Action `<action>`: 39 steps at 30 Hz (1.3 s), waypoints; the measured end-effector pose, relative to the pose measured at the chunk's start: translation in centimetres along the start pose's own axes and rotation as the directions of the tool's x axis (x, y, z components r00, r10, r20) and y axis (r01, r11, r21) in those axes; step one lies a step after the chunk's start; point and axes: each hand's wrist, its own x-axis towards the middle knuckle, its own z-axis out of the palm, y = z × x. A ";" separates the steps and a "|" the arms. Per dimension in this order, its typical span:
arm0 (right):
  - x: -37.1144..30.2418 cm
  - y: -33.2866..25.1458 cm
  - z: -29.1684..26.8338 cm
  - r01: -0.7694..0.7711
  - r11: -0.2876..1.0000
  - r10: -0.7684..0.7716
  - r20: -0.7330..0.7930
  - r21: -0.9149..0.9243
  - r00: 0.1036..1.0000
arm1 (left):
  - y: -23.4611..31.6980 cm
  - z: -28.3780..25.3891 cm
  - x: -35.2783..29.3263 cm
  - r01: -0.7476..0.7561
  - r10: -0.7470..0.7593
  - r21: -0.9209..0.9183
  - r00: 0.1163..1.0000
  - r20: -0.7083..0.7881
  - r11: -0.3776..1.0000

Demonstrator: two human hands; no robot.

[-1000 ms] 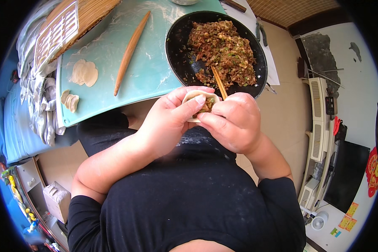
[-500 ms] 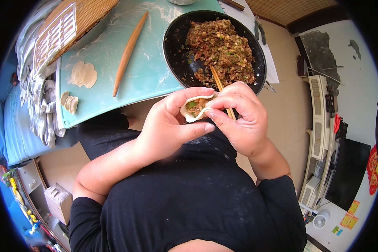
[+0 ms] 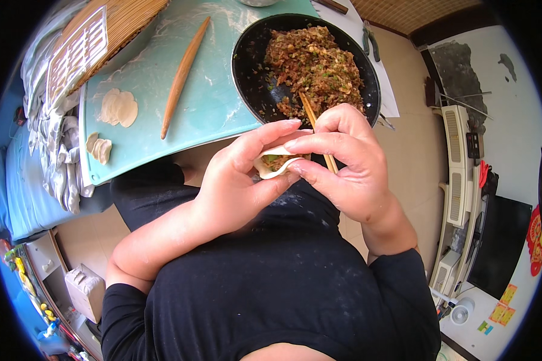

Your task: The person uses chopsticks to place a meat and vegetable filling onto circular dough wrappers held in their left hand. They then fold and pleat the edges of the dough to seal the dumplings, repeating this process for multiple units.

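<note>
My left hand (image 3: 241,180) cups a round dumpling wrapper (image 3: 272,168) with a bit of green and brown filling in it. My right hand (image 3: 343,162) pinches the wrapper's edge from the right while a pair of wooden chopsticks (image 3: 313,120) stays tucked between its fingers, tips pointing up toward the bowl. Just beyond the hands sits a black bowl (image 3: 247,66) heaped with minced brown and green filling (image 3: 316,69).
A teal board (image 3: 211,108) dusted with flour carries a wooden rolling pin (image 3: 185,75) and two small stacks of flat wrappers (image 3: 118,107). A woven bamboo tray (image 3: 96,36) lies at the far left, with crumpled cloth (image 3: 57,150) below it. White appliances stand on the floor at the right.
Both hands have shifted slightly down and left from the bowl. The wrapper, hidden between the fingers a second ago, now shows open with filling, and the right fingers pinch its rim.
</note>
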 end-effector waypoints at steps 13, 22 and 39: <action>0.3 -0.2 0.8 0.077 0.995 -0.083 -0.093 -0.069 0.992 | 0.3 -0.7 0.2 -0.094 0.085 0.244 0.995 0.045 0.965; -0.3 -0.2 0.3 0.139 0.980 -0.162 -0.169 -0.142 0.972 | 0.2 -0.7 -0.2 0.115 -0.113 -0.172 0.993 0.027 0.978; -1.4 0.5 -0.6 0.149 0.971 -0.175 -0.134 -0.188 0.975 | -0.4 -0.7 -0.3 0.114 -0.084 -0.370 0.992 0.097 0.922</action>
